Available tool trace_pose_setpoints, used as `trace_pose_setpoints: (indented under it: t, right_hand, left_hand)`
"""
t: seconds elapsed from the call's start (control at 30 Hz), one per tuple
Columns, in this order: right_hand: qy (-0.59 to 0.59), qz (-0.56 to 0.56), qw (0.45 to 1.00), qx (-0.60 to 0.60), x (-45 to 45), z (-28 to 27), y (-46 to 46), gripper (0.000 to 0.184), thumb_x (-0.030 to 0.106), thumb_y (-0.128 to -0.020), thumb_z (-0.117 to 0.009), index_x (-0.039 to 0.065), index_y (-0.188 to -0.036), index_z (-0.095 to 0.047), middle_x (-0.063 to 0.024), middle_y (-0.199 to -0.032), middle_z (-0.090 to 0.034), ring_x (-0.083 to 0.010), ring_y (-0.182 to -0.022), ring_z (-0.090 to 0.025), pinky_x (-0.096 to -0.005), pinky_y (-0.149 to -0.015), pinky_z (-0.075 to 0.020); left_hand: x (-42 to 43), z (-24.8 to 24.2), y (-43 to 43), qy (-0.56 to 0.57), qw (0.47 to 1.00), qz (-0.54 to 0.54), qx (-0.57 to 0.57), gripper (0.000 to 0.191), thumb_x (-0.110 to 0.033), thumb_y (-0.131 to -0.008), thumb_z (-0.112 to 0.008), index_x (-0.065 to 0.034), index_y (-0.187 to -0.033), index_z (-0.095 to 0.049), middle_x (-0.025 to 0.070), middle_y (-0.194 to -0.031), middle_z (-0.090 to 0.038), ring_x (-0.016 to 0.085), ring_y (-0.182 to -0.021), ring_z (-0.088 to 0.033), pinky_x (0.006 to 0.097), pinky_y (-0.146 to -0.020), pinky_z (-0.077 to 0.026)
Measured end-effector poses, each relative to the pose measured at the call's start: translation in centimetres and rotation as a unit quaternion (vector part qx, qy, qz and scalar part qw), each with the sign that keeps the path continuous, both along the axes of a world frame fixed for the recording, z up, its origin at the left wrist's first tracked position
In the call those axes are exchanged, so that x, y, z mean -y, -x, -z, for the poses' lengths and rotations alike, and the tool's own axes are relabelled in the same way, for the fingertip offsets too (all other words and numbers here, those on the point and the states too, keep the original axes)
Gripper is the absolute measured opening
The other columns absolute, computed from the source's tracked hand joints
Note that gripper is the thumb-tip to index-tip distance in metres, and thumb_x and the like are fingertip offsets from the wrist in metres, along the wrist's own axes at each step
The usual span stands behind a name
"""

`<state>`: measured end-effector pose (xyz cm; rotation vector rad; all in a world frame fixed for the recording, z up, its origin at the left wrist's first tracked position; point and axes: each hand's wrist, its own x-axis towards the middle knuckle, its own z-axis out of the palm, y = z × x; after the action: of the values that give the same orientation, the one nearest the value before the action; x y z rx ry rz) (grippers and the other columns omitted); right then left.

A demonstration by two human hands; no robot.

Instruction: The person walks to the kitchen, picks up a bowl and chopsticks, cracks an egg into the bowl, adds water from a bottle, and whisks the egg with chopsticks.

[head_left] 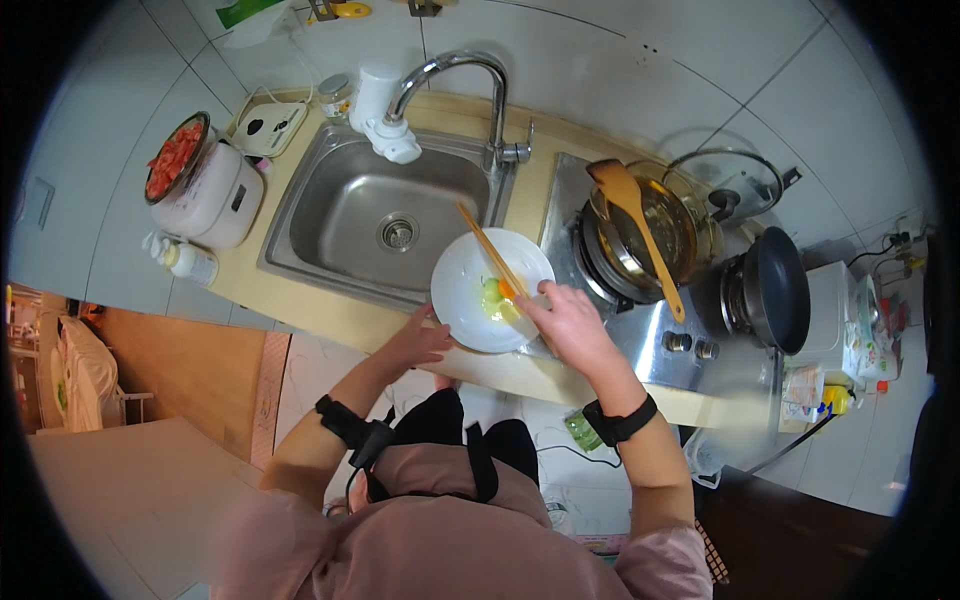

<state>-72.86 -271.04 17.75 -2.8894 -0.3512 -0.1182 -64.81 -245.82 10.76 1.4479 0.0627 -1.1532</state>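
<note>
A white bowl [459, 281] sits at the front edge of the counter, partly over the sink's corner. In it lie raw egg white [495, 309] and an orange yolk [507, 289]. A pair of wooden chopsticks [484, 238] slants across the bowl, one end reaching out over the sink. My right hand [574, 322] is closed on the chopsticks at the bowl's right side, and its fingers hide their lower part. At the bowl's lower left, my left hand [416, 339] has its fingers apart beside the rim; whether they touch it is unclear.
Behind the bowl are a steel sink [337, 202] and a faucet [495, 90]. On the right, a wooden spatula [637, 217] lies across a glass pot [679, 232] on the stove [637, 337], near a dark frying pan [778, 289]. A dish of red chopped food [174, 161] tops a white appliance [214, 195].
</note>
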Motion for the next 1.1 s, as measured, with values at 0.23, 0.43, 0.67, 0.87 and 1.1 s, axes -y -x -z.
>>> trace_pose_setpoints:
  t: [0.23,0.43,0.67,0.87,1.1]
  right_hand:
    - [0.092,-0.161,0.978,-0.096,-0.1,3.7,-4.5,0.021,0.011,-0.075,-0.05,0.009,-0.094,-0.058,-0.0096,-0.098,-0.05,-0.0269,-0.092,-0.05,-0.0358,-0.084,-0.0411]
    - [-0.313,0.029,0.949,0.026,0.0,-2.3,1.0,0.005,0.007,-0.078,-0.054,0.002,-0.078,-0.055,-0.0111,-0.082,-0.047,-0.0254,-0.073,-0.056,-0.0304,-0.068,-0.0468]
    - [-0.689,0.189,0.697,-0.061,3.5,-5.5,6.1,0.025,0.019,-0.09,-0.046,-0.003,-0.094,-0.055,-0.012,-0.088,-0.053,-0.0234,-0.081,-0.059,-0.0329,-0.075,-0.0477]
    - [-0.713,0.164,0.669,-0.133,4.1,-2.7,7.5,0.02,0.008,-0.089,-0.045,-0.006,-0.102,-0.051,-0.0181,-0.091,-0.058,-0.0253,-0.079,-0.062,-0.0328,-0.074,-0.0502]
    - [-0.781,0.201,0.568,-0.166,4.7,-3.7,7.4,0.026,0.011,-0.088,-0.046,-0.008,-0.105,-0.05,-0.019,-0.09,-0.058,-0.0277,-0.081,-0.062,-0.0334,-0.077,-0.0514]
  left_hand:
    - [2.3,2.4,-1.4,0.087,0.991,-0.029,-0.101,0.065,-0.012,-0.084,-0.052,-0.0168,-0.134,-0.011,0.0134,-0.125,-0.038,0.027,-0.1,-0.055,0.0416,-0.081,-0.05]
    - [2.9,1.5,-0.9,0.181,0.97,-0.123,-0.1,0.075,0.005,-0.07,-0.045,-0.0163,-0.134,-0.012,0.0154,-0.124,-0.037,0.031,-0.102,-0.053,0.0422,-0.073,-0.054]
    - [0.0,-3.6,0.1,0.168,0.976,-0.1,-0.097,0.078,-0.003,-0.07,-0.045,-0.017,-0.136,-0.007,0.0143,-0.123,-0.037,0.028,-0.098,-0.054,0.0391,-0.065,-0.056]
    - [-2.0,-7.7,1.7,0.148,0.984,-0.092,-0.035,0.084,-0.003,-0.068,-0.044,-0.0184,-0.137,0.0,0.0144,-0.126,-0.034,0.029,-0.101,-0.051,0.0395,-0.062,-0.056]
    - [-2.5,-9.7,1.2,0.153,0.983,-0.1,-0.017,0.083,-0.004,-0.069,-0.044,-0.0179,-0.137,0.002,0.0153,-0.126,-0.032,0.031,-0.1,-0.051,0.0401,-0.062,-0.056]
